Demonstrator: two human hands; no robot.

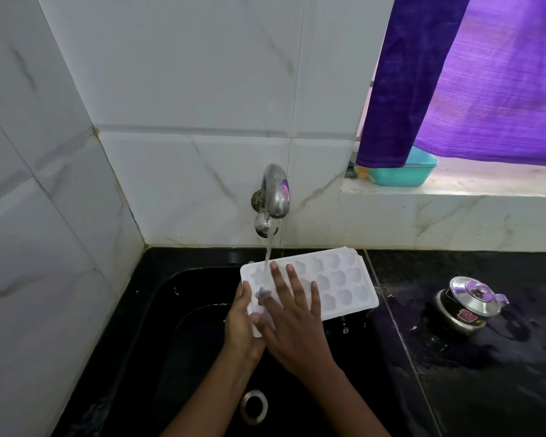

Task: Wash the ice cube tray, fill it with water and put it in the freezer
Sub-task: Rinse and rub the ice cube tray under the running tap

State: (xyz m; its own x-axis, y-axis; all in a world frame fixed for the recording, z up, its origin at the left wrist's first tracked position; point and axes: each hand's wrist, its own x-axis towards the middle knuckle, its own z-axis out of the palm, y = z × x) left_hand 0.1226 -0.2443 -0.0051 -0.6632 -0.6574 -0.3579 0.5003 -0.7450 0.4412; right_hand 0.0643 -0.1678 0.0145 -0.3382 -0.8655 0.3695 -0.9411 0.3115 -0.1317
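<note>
A: Step?

B: Washing, the first one. The ice cube tray [344, 279] is cells up over the black sink [158, 313], and the water stream [269, 247] from the tap [275, 193] lands on its left part. Its right end reaches towards the worktop [486, 392]; I can't tell if it rests on the edge.

A: Hands?

B: The left hand [241, 323] grips the tray's left short end, fingers wrapped round the rim. The right hand [293, 313] lies flat on top, fingers straight and spread wide across the cells. It holds nothing, just presses, which reads as rubbing.

A: Filled yet?

B: No. There's some water in the cells near the stream, and the right-hand cells look empty. Freezer isn't in view.

A: Next move?

B: My guess is to work the flat hand across the remaining cells on the right, tip the rinse water out, then level the tray under the stream to fill it. It needs a steady left grip, since the tray is wet and likely slippery.

A: Anything else around?

B: A steel pot [468, 302] with its lid on stands on the wet worktop, well apart from the tray. The drain [254, 406] is below the forearms.
</note>
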